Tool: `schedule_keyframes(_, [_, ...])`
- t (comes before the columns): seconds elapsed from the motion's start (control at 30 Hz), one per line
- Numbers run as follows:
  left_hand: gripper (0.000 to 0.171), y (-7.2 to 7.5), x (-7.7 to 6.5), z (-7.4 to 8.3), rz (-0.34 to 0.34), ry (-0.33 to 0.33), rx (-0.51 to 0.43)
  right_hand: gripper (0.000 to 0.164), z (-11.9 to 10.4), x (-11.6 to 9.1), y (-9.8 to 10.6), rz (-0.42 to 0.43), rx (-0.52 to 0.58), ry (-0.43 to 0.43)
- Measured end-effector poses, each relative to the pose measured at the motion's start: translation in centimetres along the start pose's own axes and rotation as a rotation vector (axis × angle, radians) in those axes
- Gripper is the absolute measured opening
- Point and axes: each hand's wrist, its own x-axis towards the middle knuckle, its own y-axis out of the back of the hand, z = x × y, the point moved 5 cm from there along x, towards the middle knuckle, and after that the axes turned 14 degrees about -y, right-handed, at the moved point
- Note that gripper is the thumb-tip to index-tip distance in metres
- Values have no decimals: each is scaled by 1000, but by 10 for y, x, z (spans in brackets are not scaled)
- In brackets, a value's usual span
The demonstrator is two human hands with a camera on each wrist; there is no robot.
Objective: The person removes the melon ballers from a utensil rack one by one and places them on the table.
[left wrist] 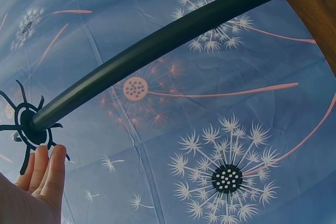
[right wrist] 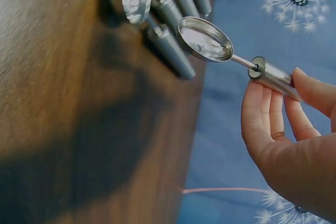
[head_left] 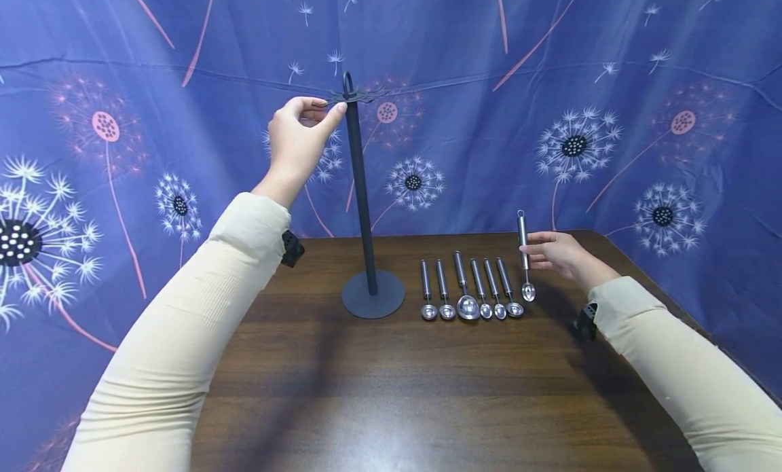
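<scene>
A black metal stand point(head_left: 360, 187) rises from a round base point(head_left: 374, 297) to a ring of hooks point(left wrist: 32, 124) with a loop on top. At that ring my left hand point(head_left: 301, 136) pinches a hook arm between thumb and fingers; the exact contact is partly hidden. My right hand point(head_left: 563, 256) holds a small metal scoop point(right wrist: 206, 39) by its cylindrical handle, handle end up and oval bowl down in the head view. Left of it, a row of similar metal scoops point(head_left: 468, 307) lies on the table, handles pointing away; one bowl is larger than the others.
The brown wooden table point(head_left: 379, 384) ends at a blue curtain point(head_left: 464, 153) with dandelion print hanging behind it. The stand is left of the scoop row, near the table's far edge. Dark wrist cameras point(head_left: 292, 248) sit on both cuffs.
</scene>
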Motion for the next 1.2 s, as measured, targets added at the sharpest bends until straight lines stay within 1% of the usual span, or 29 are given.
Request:
schedule_keyframes(0.13, [50, 0, 0, -1, -1, -2, -1, 65, 10, 4, 2, 6, -18, -26])
schedule_keyframes(0.37, [49, 0, 0, 0, -4, -2, 2, 60, 26, 10, 2, -15, 28, -76])
schedule_keyframes(0.47, [48, 1, 0, 0, 0, 2, 1, 61, 31, 14, 1, -16, 10, -82])
schedule_keyframes(0.67, [48, 1, 1, 1, -8, 6, -5, 59, 42, 21, 1, 28, -76, -117])
schedule_keyframes(0.8, [48, 0, 2, 0, -14, 3, -8, 58, 49, 27, 1, 42, -104, -153])
schedule_keyframes(1.0, [48, 0, 2, 0, -7, 1, -6, 57, 55, 35, 0, 54, -91, -208])
schedule_keyframes(1.2, [48, 2, 2, 1, -4, -6, 2, 55, 57, 39, -2, 82, -76, -239])
